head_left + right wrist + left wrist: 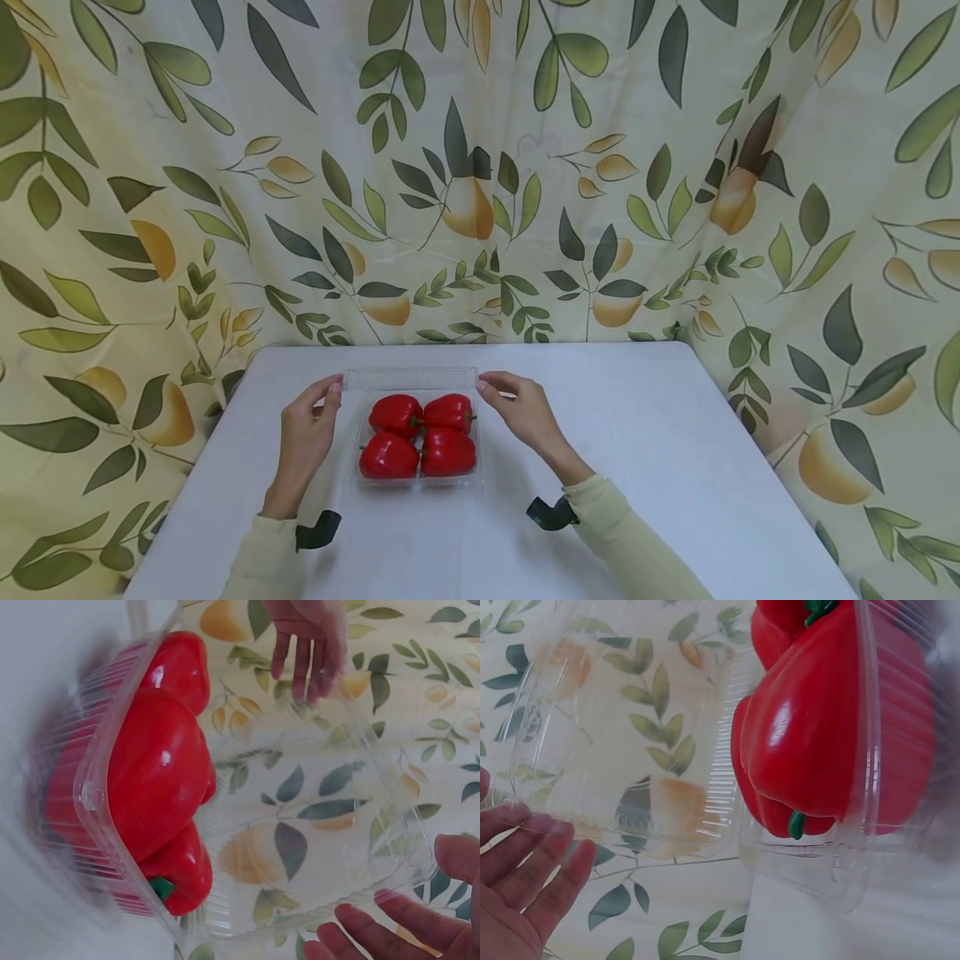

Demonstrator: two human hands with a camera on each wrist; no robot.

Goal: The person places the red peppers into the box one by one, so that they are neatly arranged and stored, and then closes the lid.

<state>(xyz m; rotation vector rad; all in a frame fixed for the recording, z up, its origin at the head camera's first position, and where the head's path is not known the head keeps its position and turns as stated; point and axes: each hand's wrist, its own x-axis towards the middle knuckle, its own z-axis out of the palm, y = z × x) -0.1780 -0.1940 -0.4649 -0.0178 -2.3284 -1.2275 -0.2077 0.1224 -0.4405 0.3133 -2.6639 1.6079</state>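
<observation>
A clear plastic clamshell box (420, 485) holds several red bell peppers (388, 456) with green stems. Its clear lid (411, 377) stands raised at the far side, hinged to the tray. My left hand (309, 425) pinches the lid's left corner between thumb and fingertips. On the opposite corner, my right hand (521, 410) pinches the lid's edge in the same way. From the right wrist view, thumb and forefinger lie on either side of the lid corner (416, 859). In the left wrist view, the fingers (551, 859) reach along the lid's edge.
The box sits on a white table (637, 433) with rounded far corners. Behind the table hangs a curtain (480, 275) printed with leaves and fruit. Dark wrist mounts (552, 513) show below both hands, beside pale sleeves.
</observation>
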